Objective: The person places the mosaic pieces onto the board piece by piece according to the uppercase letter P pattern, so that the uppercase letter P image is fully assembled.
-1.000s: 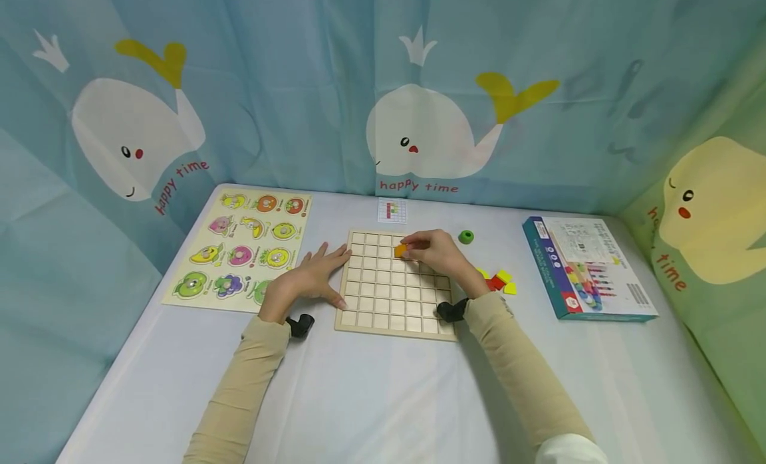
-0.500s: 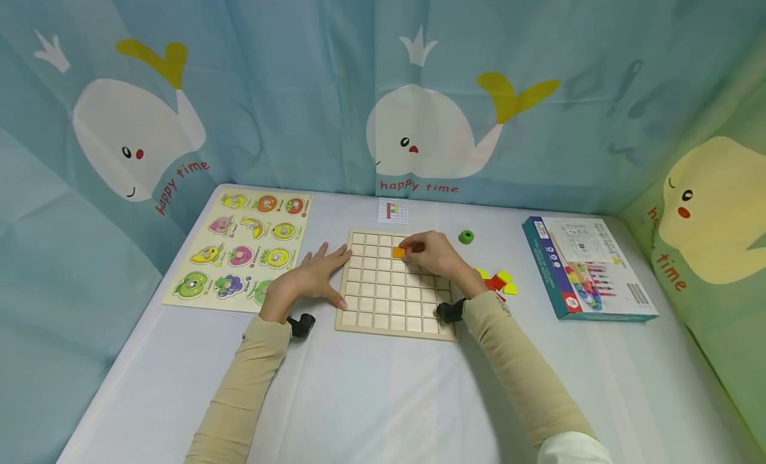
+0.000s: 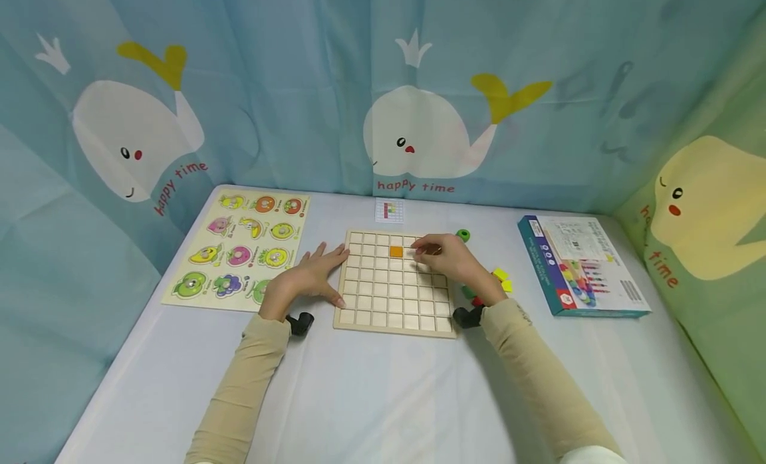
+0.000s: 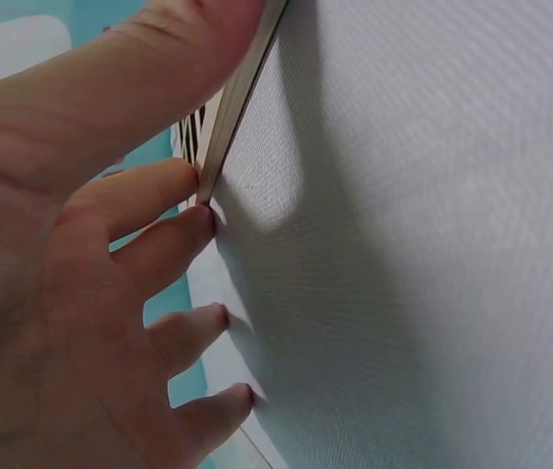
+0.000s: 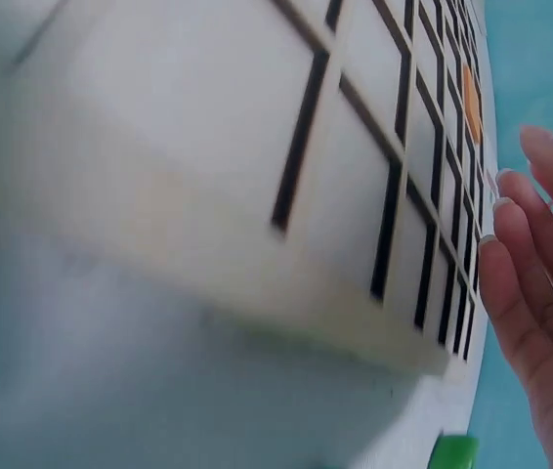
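Note:
A wooden grid board (image 3: 383,298) lies on the table, an orange square tile (image 3: 396,251) set in one cell of its second row from the back. My left hand (image 3: 308,278) is spread along the board's left side; in the left wrist view, thumb and fingertips of that hand (image 4: 110,254) touch the board's edge and the tablecloth. Over the back right part of the board hovers my right hand (image 3: 451,258), just right of the tile. In the right wrist view the right hand's fingers (image 5: 511,283) are loosely bent, apart from the tile, and I see nothing held.
A printed pattern card (image 3: 389,210) lies behind the board. Right of it are a green bead (image 3: 463,235) and several yellow, red and green blocks (image 3: 501,276), partly hidden by my wrist. A fruit puzzle board (image 3: 206,225) lies left, a boxed toy set (image 3: 583,264) right.
My right hand lowered the orange tile flat into its cell, let go of it and moved off to the right. My left hand has stayed at the board's left edge.

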### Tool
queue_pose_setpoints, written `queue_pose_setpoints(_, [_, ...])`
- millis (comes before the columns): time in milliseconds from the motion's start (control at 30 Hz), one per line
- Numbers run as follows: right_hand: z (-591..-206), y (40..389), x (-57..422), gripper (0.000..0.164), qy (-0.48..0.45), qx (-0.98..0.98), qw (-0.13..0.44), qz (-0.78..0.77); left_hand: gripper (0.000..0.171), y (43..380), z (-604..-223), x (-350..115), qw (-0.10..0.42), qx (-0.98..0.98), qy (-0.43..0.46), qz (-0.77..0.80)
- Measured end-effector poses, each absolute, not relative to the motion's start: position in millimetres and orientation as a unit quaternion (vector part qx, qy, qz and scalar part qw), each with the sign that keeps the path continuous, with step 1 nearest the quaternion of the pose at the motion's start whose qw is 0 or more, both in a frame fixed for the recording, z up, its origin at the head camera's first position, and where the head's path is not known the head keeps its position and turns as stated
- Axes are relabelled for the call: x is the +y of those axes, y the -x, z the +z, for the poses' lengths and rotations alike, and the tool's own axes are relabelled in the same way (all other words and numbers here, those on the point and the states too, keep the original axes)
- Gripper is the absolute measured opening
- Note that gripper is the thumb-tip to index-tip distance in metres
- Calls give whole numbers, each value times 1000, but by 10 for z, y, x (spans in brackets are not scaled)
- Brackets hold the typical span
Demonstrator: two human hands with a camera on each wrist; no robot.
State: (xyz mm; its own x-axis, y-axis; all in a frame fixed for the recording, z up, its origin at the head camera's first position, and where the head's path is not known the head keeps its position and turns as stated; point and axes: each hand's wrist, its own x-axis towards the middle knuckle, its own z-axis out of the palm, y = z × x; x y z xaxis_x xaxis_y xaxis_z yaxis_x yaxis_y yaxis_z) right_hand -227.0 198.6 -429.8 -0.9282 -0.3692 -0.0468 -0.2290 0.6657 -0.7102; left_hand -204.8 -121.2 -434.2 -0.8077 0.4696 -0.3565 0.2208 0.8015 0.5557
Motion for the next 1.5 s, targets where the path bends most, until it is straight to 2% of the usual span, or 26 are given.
queue_pose_setpoints(467, [-4203,2058,2521,27,140,933,65,-325,112,2035,-4306,-1200,243,916,-193,254])
queue_pose_setpoints(833, [-4142,1863,2902,26,103,946,84,-294,111,2036,-4325,-1213,245,915,-198,251])
queue_pose_setpoints(1500, [-4278,1720,3065,29,116,943,99,-295,113,2042,-4326,-1229,242,915,-206,248])
